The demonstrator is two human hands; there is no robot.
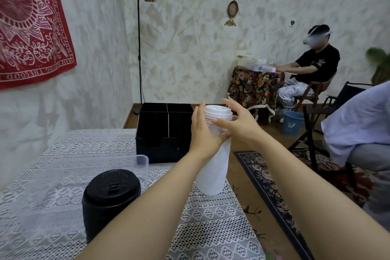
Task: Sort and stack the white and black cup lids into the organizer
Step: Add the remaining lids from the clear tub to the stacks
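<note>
Your left hand [203,131] and your right hand [237,124] both curled round the upper part of the tall stack of white lids [213,171], its base standing on the tabletop [211,228] below your hands, black organizer [162,148] just left of your left hand, stack of black lids [111,194] lower and further left of it
</note>
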